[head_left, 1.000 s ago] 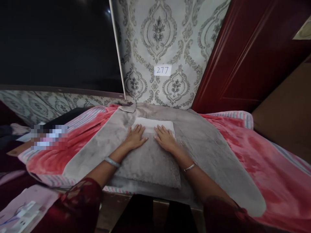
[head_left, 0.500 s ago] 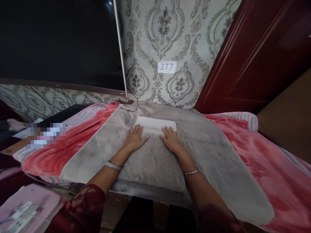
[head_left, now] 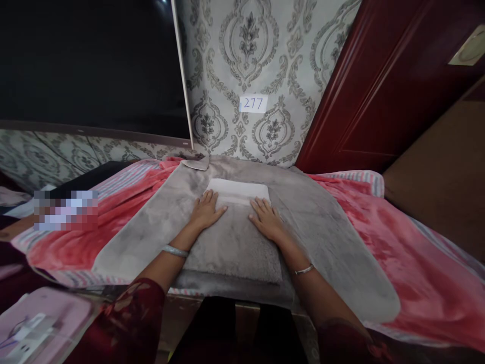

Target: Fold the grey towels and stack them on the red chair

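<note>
A grey, plush cloth (head_left: 235, 242) lies spread in front of me, with a white folded band (head_left: 238, 189) across its far end. My left hand (head_left: 206, 210) rests palm down, fingers spread, at the left end of the band. Palm down as well, my right hand (head_left: 267, 220) touches the band's right end and the cloth's right edge. Neither hand grips anything. Beneath is a larger grey fleece sheet (head_left: 333, 242), its far left corner (head_left: 197, 163) turned over.
A red blanket (head_left: 424, 253) with striped edging shows on both sides of the grey sheet. A large dark screen (head_left: 91, 65) stands at the back left. Behind are a patterned wall (head_left: 212, 60) and a dark red door (head_left: 352, 116). A pink case (head_left: 56, 313) is at lower left.
The view has turned slightly to the right, so the scene sits a little further left. Both hands stay flat at the white band; the right has shifted slightly outward along it.
</note>
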A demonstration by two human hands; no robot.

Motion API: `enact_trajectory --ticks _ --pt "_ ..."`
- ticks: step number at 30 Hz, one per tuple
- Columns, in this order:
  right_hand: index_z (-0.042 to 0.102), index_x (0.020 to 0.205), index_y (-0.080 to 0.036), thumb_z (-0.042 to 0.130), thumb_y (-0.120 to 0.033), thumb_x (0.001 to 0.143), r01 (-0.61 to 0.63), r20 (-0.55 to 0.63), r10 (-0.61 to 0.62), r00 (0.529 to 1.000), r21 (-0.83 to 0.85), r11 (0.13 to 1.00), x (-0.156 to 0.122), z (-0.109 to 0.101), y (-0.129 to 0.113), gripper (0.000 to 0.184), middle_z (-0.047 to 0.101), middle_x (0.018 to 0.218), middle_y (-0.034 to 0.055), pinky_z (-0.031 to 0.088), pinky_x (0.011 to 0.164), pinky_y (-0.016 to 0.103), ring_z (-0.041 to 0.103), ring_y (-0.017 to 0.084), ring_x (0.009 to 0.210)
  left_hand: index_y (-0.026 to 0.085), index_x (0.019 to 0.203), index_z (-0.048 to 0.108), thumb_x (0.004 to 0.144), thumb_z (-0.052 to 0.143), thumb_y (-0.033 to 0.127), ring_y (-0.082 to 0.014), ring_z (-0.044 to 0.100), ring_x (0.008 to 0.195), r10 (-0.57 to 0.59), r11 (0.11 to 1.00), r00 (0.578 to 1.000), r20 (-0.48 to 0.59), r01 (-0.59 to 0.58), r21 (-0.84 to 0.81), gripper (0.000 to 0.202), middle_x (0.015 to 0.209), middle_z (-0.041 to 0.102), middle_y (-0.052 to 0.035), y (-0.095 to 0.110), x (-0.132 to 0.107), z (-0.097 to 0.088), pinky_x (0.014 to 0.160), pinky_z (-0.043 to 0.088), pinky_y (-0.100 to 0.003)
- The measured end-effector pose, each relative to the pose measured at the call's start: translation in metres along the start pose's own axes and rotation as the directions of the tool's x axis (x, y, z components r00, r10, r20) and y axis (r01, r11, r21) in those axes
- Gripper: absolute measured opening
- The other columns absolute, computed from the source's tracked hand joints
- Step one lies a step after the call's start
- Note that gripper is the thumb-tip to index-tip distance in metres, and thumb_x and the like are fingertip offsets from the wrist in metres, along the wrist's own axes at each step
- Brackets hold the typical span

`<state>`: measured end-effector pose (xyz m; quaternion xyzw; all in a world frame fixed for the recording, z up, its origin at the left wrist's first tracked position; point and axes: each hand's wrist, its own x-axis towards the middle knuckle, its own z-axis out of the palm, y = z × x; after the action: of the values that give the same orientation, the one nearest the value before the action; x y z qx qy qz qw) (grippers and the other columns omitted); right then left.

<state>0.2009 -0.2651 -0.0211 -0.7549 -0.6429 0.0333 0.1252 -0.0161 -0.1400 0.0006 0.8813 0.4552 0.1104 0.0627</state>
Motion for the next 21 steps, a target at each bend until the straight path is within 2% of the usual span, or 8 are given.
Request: enact_trajectory --ticks 2,5,8,10,13,17,19,21 --pt "0.031 0.162 -0.026 0.034 -0.047 0.103 -0.017 0.003 0.017 1.0 0.023 1.0 0.0 0.001 0.001 0.062 0.019 0.171 0.0056 0.025 0.121 0.056 0.013 0.028 0.157 0.011 0.157 0.035 0.102 0.035 0.052 -0.0316 0.021 0.156 0.004 1.0 1.0 -0.011 -0.004 -0.011 0.069 0.167 0.025 -0.0204 -0.001 0.001 0.001 0.122 0.024 -0.056" --pt "0.034 0.161 -0.02 0.038 -0.041 0.101 -0.047 -0.064 0.053 0.997 0.097 0.994 0.004 0.004 0.008 0.063 0.023 0.169 0.008 0.026 0.122 0.051 0.017 0.028 0.157 0.011 0.152 0.043 0.103 0.033 0.04 -0.0305 0.029 0.154 -0.012 1.0 0.997 -0.082 0.011 -0.015 0.058 0.165 0.032 -0.0198 -0.005 0.001 0.003 0.122 0.029 -0.051" --pt "0.037 0.158 -0.011 0.044 -0.035 0.096 -0.098 -0.138 0.131 0.982 0.22 0.971 0.004 0.007 0.019 0.067 0.031 0.166 0.0134 0.026 0.123 0.045 0.026 0.027 0.154 0.009 0.145 0.052 0.101 0.036 0.032 -0.03 0.042 0.146 -0.045 0.999 0.981 -0.191 0.041 -0.026 0.053 0.158 0.043 -0.0206 -0.009 0.001 0.004 0.12 0.035 -0.045" --pt "0.035 0.159 -0.009 0.044 -0.033 0.095 -0.123 -0.19 0.196 0.962 0.342 0.932 -0.002 0.008 0.025 0.069 0.039 0.162 0.0153 0.031 0.122 0.045 0.035 0.025 0.15 0.009 0.14 0.057 0.099 0.037 0.031 -0.0302 0.049 0.14 -0.054 0.998 0.97 -0.238 0.044 -0.047 0.051 0.151 0.051 -0.0201 -0.01 0.0 0.003 0.118 0.038 -0.045" --pt "0.03 0.161 -0.011 0.035 -0.035 0.097 -0.112 -0.205 0.26 0.943 0.542 0.833 -0.02 0.011 0.029 0.068 0.047 0.157 0.0151 0.041 0.116 0.044 0.045 0.024 0.144 0.01 0.134 0.063 0.096 0.039 0.031 -0.0322 0.054 0.133 -0.071 0.996 0.965 -0.254 0.053 -0.077 0.049 0.143 0.059 -0.0193 -0.012 0.001 -0.002 0.115 0.041 -0.047" --pt "0.026 0.163 -0.013 0.032 -0.037 0.098 -0.088 -0.145 0.284 0.948 0.738 0.669 -0.055 0.017 0.022 0.069 0.042 0.16 0.0146 0.043 0.114 0.046 0.042 0.023 0.146 0.014 0.131 0.065 0.09 0.046 0.032 -0.0298 0.059 0.129 -0.08 0.991 0.974 -0.214 0.053 -0.126 0.048 0.137 0.065 -0.015 -0.023 -0.007 -0.009 0.113 0.045 -0.045" --pt "0.026 0.163 -0.013 0.038 -0.036 0.096 -0.087 -0.11 0.317 0.942 0.833 0.546 -0.075 0.019 0.016 0.072 0.039 0.161 0.0144 0.041 0.116 0.049 0.04 0.024 0.148 0.014 0.134 0.062 0.087 0.049 0.035 -0.0278 0.059 0.13 -0.065 0.984 0.981 -0.185 0.032 -0.174 0.052 0.139 0.065 -0.013 -0.032 -0.024 -0.008 0.113 0.046 -0.043" --pt "0.028 0.162 -0.015 0.043 -0.037 0.093 -0.072 -0.067 0.328 0.942 0.917 0.393 -0.096 0.017 0.009 0.074 0.04 0.16 0.0142 0.041 0.116 0.051 0.042 0.026 0.147 0.014 0.138 0.058 0.087 0.05 0.043 -0.0276 0.056 0.134 -0.058 0.958 0.983 -0.176 0.005 -0.286 0.059 0.145 0.06 -0.0127 -0.04 -0.052 -0.005 0.115 0.044 -0.043"
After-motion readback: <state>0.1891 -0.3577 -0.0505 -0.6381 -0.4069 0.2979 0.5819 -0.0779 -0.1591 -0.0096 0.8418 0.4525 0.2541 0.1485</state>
